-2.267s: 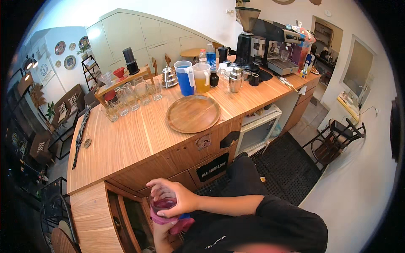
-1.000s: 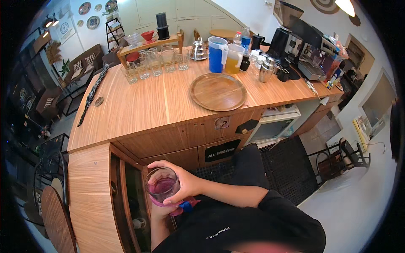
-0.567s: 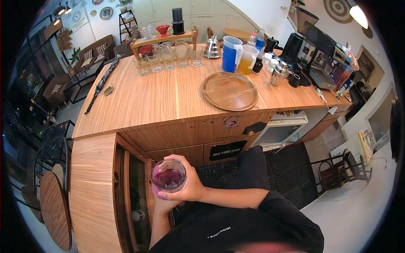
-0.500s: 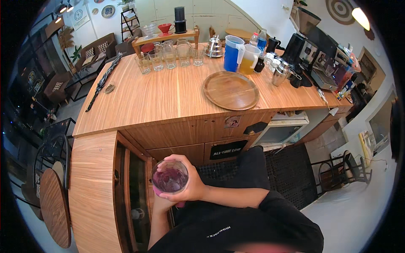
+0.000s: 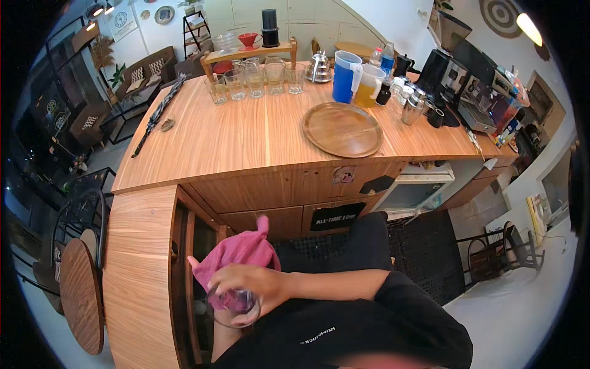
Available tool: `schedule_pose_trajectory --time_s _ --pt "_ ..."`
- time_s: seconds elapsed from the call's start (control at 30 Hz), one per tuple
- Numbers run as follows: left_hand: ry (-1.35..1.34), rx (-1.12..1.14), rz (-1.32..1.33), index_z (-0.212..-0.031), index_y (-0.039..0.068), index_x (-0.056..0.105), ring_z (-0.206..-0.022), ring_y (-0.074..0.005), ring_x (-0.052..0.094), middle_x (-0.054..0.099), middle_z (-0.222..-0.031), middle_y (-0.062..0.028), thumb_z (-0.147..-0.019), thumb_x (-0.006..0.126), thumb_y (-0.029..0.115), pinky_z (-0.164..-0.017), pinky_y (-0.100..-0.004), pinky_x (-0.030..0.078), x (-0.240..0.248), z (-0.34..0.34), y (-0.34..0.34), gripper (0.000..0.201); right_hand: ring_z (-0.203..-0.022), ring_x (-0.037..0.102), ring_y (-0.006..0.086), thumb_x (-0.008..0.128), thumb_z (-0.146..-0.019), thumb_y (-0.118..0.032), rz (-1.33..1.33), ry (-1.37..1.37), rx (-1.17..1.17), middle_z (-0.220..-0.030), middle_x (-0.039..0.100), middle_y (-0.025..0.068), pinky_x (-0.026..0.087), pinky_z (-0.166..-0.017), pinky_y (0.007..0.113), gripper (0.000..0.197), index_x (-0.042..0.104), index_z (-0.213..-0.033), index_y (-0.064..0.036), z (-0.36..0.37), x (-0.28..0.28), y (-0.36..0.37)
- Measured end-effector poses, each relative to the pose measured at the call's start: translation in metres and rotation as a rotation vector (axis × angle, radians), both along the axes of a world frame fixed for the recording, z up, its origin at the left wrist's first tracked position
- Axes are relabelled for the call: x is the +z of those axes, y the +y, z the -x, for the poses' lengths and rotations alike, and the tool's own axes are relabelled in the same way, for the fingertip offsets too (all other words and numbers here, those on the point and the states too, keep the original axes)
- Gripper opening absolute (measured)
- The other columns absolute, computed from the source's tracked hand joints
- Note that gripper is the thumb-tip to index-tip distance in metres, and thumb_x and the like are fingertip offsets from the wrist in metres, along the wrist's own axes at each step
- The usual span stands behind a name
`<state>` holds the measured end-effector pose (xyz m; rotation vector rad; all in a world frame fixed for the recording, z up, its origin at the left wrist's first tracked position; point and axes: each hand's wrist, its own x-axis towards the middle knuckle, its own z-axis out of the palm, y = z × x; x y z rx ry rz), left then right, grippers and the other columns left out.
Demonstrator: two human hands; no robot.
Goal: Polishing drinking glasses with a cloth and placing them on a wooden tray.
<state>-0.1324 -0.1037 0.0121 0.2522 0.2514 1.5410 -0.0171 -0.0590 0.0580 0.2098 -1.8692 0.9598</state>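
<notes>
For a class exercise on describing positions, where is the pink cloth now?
In the head view, the pink cloth is left of centre in the lower half, pictured just above the right hand and drinking glass.

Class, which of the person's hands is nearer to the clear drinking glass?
Right. The right hand is directly on the clear drinking glass, holding it; the left hand is mostly hidden by the pink cloth, just beyond the glass.

The black shirt (image 5: 375, 323) bears small white lettering (image 5: 318, 336).
</notes>
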Motion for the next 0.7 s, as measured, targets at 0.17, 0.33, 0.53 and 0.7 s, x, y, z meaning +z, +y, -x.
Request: schedule_pose_trajectory --time_s 0.17,0.33,0.53,0.7 --pt "0.091 0.041 0.048 -0.134 -0.002 0.056 -0.114 -0.0311 0.064 0.063 -0.131 -0.0178 -0.100 0.054 0.058 -0.102 -0.0455 0.051 0.011 0.017 0.016 0.069 -0.120 0.061 0.0309 0.099 -0.061 -0.006 0.313 0.059 -0.133 -0.132 0.056 0.0232 0.050 -0.103 0.044 0.079 0.045 -0.118 -0.0122 -0.012 -0.014 0.028" --pt "0.029 -0.051 -0.007 -0.138 -0.002 0.055 -0.124 -0.0366 0.059 0.059 -0.141 -0.0214 -0.101 0.038 0.069 -0.109 -0.0509 0.046 -0.015 0.021 0.020 0.082 -0.120 0.060 0.0319 0.099 -0.062 -0.008 0.285 0.136 -0.325 -0.128 0.056 0.0253 0.047 -0.106 0.044 0.084 0.037 -0.119 -0.0122 -0.006 -0.021 0.018" --pt "-0.002 -0.100 0.033 -0.134 0.001 0.060 -0.119 -0.0312 0.063 0.065 -0.132 -0.0180 -0.103 0.043 0.055 -0.103 -0.0483 0.051 -0.007 0.023 0.016 0.064 -0.123 0.062 0.0318 0.101 -0.063 -0.018 0.236 0.067 -0.131 -0.134 0.057 0.0226 0.050 -0.105 0.044 0.087 0.044 -0.128 -0.0112 0.004 -0.035 0.015" --pt "0.338 0.152 0.030 -0.130 0.005 0.061 -0.113 -0.0241 0.066 0.068 -0.123 -0.0132 -0.107 0.045 0.044 -0.094 -0.0403 0.057 -0.053 0.010 0.021 0.048 -0.124 0.061 0.0339 0.101 -0.061 -0.012 0.161 0.045 -0.194 -0.133 0.056 0.0260 0.053 -0.101 0.043 0.100 0.036 -0.138 -0.0112 0.006 -0.028 0.030"
